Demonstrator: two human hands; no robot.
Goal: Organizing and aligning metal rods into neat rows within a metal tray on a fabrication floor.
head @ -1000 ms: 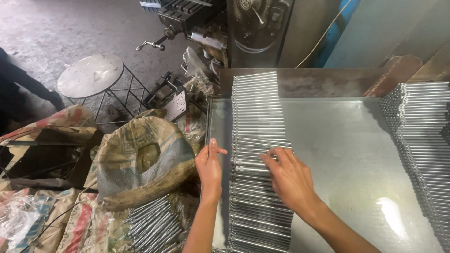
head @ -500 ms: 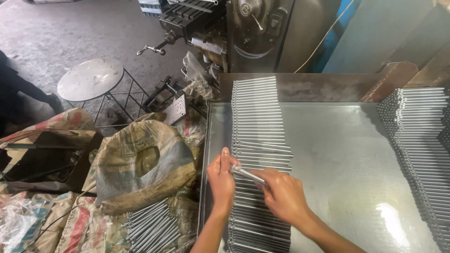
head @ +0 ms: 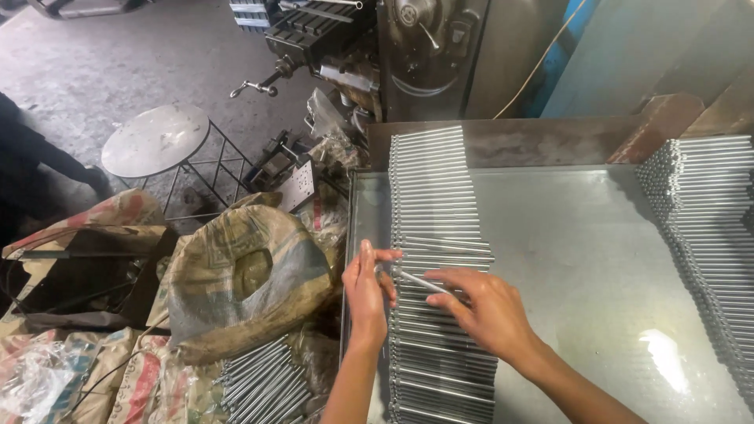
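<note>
A long row of thin metal rods [head: 430,188] lies side by side on the left part of a steel sheet table [head: 581,259]. My left hand [head: 366,286] stands edge-on against the left ends of the rods, fingers straight. My right hand [head: 487,310] rests on top of the row and pinches one metal rod [head: 420,281], which is lifted at a slant above the others, its left end near my left hand's fingers.
A second stack of rods [head: 707,228] runs along the table's right side. Left of the table sit a filled sack [head: 243,283], more rods in a bundle [head: 263,385], a round metal stool [head: 157,141] and a dark machine [head: 377,47] behind. Another person's dark-clothed limb [head: 31,157] shows at far left.
My right hand has picked one rod up out of the row and holds it slanted. My left hand has slid down against the rod ends. The camera has tilted slightly.
</note>
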